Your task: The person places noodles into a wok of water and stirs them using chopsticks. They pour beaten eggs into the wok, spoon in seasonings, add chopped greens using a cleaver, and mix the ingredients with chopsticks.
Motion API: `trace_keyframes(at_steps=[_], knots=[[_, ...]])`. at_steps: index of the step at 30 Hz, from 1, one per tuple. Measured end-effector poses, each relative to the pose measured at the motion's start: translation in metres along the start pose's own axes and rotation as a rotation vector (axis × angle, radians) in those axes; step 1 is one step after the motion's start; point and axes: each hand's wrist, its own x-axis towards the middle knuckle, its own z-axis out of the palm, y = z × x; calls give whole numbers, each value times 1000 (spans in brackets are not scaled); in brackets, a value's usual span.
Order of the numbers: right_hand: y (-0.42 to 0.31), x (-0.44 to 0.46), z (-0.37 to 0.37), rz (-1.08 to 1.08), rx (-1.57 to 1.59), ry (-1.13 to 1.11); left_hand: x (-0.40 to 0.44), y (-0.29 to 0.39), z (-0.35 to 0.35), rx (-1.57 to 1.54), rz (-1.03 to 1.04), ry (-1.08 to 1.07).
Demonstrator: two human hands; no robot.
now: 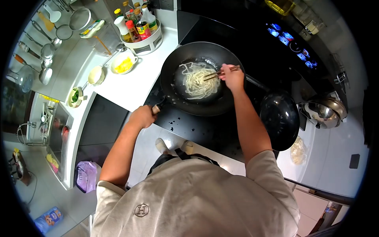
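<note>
A black wok [173, 93] stands on the dark stovetop with pale noodles [195, 85] heaped in its middle. My left hand [142, 117] is closed around the wooden end of the wok handle [156, 109], at the near left. Over the right side of the wok, my right hand [233, 78] grips a pair of brown chopsticks [212, 75], whose tips reach into the noodles. Some liquid glistens on the wok's bottom beside the noodles.
Left of the stove, the white counter holds a bowl of yellow food [123, 64], a cream bowl [96, 76], a bowl of greens [75, 96] and a bottle rack [148, 44]. A second black pan [279, 118] sits at the right. Water drops dot the stovetop's front [182, 128].
</note>
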Motion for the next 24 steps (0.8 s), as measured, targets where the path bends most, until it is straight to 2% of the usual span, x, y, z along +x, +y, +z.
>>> trace_keyframes(at_steps=[1,3,7,9,12,16,17,20,21,23,24], knots=[[-7,-10,9,-48,19,-23,-1,1,-1,-6,-5,1],[-22,-25,20,98,64,-156,-2,2,-1,-8,-7,3],[-29,-8,0,65,-122,-22,-3,4,-1,-4,-1,-7],[-24,-15,2,-57,-130,-6,-7,5,-3,-12,-13,-6],[-18,-38,30,-1,67,-208,-5,3,-1,-4,-9,-5],[-50,-31,7,-22,-88,-192,-1,1,2,13,-16,4],[-52,-24,-6,-53,-38,-149,-3,2,2,9,-16,10],[-52,-23,-14,-236,-289,96,-6,6,0,1,-15,15],[-53,-37,-7,-269,-317,51,-7,6,0,3,-16,17],[-7,-35,14,-644,-273,-29,-7,6,0,0,-7,25],[-17,-43,17,-607,-267,-139,-7,6,0,-4,-5,30]])
